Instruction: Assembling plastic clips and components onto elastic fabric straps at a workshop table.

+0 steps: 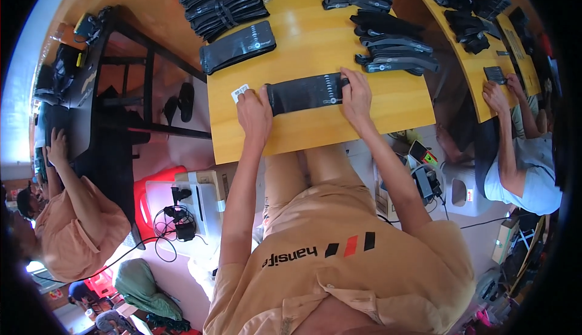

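Left hand, right hand, backs up, at black pouch's opposite ends.

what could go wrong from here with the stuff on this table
The black stack at the right seems to jut past the edge of the table, so a bump might knock pieces off. The tall black stack at the upper left could slide if nudged. The white label lies close against the left grip and might get creased.
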The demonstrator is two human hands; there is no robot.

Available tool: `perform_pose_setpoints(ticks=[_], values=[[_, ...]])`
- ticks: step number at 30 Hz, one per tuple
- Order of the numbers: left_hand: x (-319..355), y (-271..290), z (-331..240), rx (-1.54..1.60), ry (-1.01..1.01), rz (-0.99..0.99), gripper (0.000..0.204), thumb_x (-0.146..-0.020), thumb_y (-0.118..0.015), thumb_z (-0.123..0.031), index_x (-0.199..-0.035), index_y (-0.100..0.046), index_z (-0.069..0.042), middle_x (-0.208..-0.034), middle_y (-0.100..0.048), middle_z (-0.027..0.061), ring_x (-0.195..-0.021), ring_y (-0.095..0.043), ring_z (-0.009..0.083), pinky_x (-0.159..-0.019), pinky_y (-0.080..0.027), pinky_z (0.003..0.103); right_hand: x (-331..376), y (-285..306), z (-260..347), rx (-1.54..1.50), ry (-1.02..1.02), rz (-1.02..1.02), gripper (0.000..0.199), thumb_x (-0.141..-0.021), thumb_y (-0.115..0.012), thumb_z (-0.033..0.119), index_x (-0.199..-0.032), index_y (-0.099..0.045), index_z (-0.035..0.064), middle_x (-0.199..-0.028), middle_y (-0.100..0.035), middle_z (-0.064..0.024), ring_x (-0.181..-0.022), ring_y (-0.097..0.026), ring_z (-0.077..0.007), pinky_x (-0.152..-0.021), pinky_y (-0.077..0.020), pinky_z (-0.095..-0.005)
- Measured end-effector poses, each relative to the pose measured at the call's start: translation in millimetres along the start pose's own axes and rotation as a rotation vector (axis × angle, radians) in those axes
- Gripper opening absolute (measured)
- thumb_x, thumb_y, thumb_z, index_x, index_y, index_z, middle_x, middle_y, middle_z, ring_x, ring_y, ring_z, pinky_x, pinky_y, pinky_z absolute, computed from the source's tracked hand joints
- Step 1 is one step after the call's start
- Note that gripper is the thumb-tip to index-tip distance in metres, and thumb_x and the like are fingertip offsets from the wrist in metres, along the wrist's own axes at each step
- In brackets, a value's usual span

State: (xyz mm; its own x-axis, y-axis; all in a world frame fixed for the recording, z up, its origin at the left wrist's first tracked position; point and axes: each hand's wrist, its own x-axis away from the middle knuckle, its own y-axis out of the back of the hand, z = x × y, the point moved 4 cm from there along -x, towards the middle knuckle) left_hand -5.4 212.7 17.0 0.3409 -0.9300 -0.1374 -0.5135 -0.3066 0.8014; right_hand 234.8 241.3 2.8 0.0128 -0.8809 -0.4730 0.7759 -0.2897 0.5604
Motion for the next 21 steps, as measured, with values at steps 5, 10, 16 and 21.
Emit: perform_pose_setpoints(ticks=[5,10,16,21], values=[[-18.0,-11.1,-18.6,-0.260,0.104,0.006,0.053,-0.083,-0.056,-0.043,-0.084,-0.057,0.009,-0.077,-0.060,0.0293,-0.074,-0.061,0.0412,-0.067,-0.048,0.047,20.5,13.9,-11.0,-0.201,-0.235,-0.184,0.019,-0.080,-0.045,0.002,-0.091,-0.060,-0.0004,-0.084,-0.058,-0.0124,-0.082,-0.051,-0.0292,-0.073,-0.0406,-0.0375],[-19.9,-19.4,-15.3,-0.332,0.130,-0.073,0.051,-0.082,-0.058,-0.044,-0.077,-0.062,0.006,-0.073,-0.063,0.0254,-0.073,-0.062,0.0400,-0.067,-0.048,0.047,18.8,11.8,-12.6,-0.212,-0.242,-0.203,0.018,-0.080,-0.044,0.002,-0.089,-0.060,0.0002,-0.082,-0.057,-0.0118,-0.082,-0.051,-0.0289,-0.074,-0.0406,-0.0370],[-18.6,-26.6,-18.1,-0.301,0.104,-0.091,0.044,-0.085,-0.055,-0.038,-0.074,-0.065,0.003,-0.073,-0.062,0.0257,-0.073,-0.061,0.0413,-0.066,-0.047,0.048,19.6,13.8,-17.3,-0.248,-0.273,-0.202,0.018,-0.080,-0.044,0.002,-0.090,-0.059,0.0004,-0.083,-0.056,-0.0116,-0.083,-0.050,-0.0283,-0.075,-0.0401,-0.0363],[-13.7,-26.8,-15.8,-0.223,0.022,-0.097,0.037,-0.087,-0.053,-0.030,-0.074,-0.065,0.002,-0.073,-0.060,0.0278,-0.069,-0.060,0.0429,-0.062,-0.047,0.048,19.7,16.2,-13.2,-0.246,-0.305,-0.185,0.019,-0.080,-0.043,0.001,-0.091,-0.058,0.0003,-0.085,-0.056,-0.0118,-0.085,-0.050,-0.0285,-0.076,-0.0399,-0.0360]])
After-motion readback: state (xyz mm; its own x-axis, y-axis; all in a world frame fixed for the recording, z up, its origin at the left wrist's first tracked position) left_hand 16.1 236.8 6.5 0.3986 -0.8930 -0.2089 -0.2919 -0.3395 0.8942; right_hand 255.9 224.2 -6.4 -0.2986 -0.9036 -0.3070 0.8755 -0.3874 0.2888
